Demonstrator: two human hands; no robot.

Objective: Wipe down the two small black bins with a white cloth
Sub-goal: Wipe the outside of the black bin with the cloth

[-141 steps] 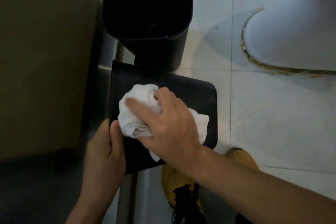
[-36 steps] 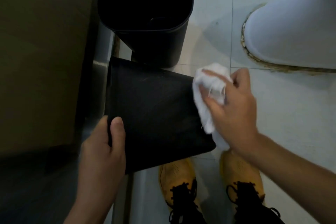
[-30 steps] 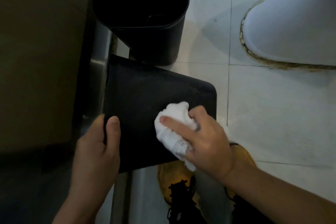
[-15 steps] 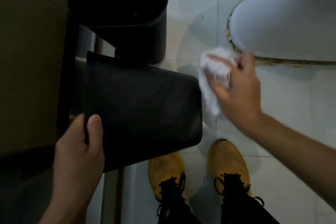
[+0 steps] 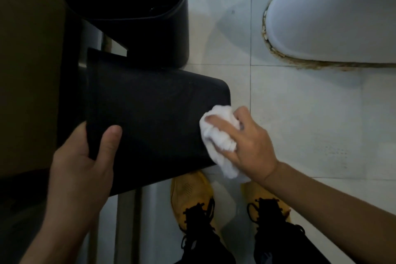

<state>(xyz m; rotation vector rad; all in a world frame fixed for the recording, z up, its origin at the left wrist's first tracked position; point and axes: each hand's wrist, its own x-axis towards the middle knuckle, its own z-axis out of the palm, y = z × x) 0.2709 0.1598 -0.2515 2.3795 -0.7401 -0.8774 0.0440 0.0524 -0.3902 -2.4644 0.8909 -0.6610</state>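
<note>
My left hand (image 5: 83,163) grips the tipped bin (image 5: 150,122) while my right hand (image 5: 246,141) rubs the bunched cloth (image 5: 218,135) on it. I think the other bin (image 5: 132,6) is still to do.

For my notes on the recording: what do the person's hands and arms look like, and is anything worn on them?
Both the left hand and the right hand are bare: no gloves, rings or watch are visible. Both forearms are bare too, with no sleeves in view.

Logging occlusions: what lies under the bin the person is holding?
Under the held bin show part of a yellow shoe, a metal strip and floor tile. The rest beneath is covered by the bin.
</note>
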